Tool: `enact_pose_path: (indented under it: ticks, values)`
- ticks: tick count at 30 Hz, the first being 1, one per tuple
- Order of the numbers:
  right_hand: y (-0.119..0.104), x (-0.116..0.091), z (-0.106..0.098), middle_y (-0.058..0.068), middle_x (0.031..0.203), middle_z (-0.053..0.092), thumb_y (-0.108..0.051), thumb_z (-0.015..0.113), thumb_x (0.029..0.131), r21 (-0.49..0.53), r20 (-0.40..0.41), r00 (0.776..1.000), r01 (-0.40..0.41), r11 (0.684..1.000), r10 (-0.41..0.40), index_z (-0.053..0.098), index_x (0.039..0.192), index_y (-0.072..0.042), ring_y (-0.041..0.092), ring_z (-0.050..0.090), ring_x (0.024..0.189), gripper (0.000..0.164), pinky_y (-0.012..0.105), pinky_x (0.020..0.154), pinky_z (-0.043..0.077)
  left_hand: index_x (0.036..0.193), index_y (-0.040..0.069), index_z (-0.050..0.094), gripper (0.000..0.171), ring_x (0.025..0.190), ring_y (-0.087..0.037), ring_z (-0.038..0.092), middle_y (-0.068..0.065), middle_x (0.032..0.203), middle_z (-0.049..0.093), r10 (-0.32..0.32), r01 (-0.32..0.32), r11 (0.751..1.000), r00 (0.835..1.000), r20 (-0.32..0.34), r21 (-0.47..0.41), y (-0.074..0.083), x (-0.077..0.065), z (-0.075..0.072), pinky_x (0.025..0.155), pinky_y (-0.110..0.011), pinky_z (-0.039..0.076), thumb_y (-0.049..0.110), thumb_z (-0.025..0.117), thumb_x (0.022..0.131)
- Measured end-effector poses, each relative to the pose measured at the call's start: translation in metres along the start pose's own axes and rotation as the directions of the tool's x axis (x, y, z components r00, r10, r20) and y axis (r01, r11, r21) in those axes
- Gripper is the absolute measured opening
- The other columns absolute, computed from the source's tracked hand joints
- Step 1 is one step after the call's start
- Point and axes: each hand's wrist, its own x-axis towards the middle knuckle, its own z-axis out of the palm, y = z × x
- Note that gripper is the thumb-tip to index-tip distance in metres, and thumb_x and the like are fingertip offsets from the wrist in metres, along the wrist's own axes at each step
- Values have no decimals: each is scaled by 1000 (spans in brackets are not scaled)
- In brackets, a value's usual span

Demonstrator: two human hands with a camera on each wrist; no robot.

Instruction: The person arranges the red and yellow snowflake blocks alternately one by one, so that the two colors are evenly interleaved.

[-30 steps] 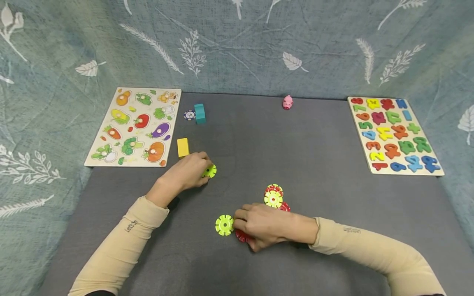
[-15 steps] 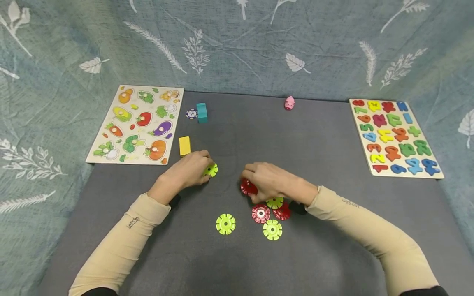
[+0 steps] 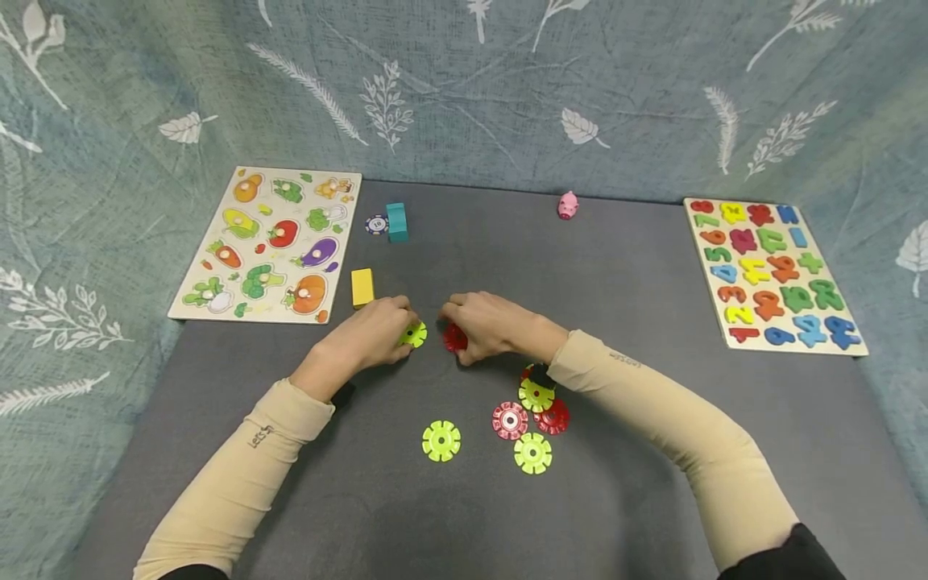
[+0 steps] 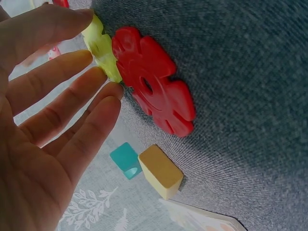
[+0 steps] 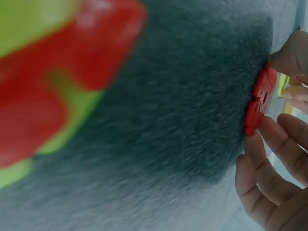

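My left hand (image 3: 365, 334) pinches a yellow-green notched plastic disc (image 3: 416, 333) between thumb and fingertips, low over the table. In the left wrist view a red notched disc (image 4: 153, 84) lies right beside that green one; the hand hides it from the head view. My right hand (image 3: 493, 325) has come close on the right, its thumb and fingers at the edges of another red notched disc (image 5: 262, 96). Under the right sleeve, a yellow-green disc (image 3: 536, 395) overlaps red ones, among them a red disc (image 3: 553, 417) at its lower right.
Nearer the front lie a pale-centred red disc (image 3: 510, 420) and green discs (image 3: 441, 441). A yellow block (image 3: 362, 287), teal block (image 3: 396, 222) and poker chip (image 3: 376, 225) stand beside the vegetable puzzle board (image 3: 217, 310). Farther off are a pink pig (image 3: 568, 205) and a number puzzle board (image 3: 732, 310).
My right hand has moved from the front discs up and left to beside the left hand, bringing a red disc. One green disc now lies at the front right. The left hand stays in place.
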Motion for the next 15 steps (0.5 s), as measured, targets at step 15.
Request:
enact_pose_path:
  ticks: [15]
  values:
    - [-7,13,1,8,111,66,-30,72,82,53,-2,1000,19,998,-19,61,126,-5,14,61,88,52,29,78,53,101,0,71,29,73,-19,55,-11,93,62,6,-6,1000,1000,-1,1,0,-1,-1,70,-36,51,15,77,77]
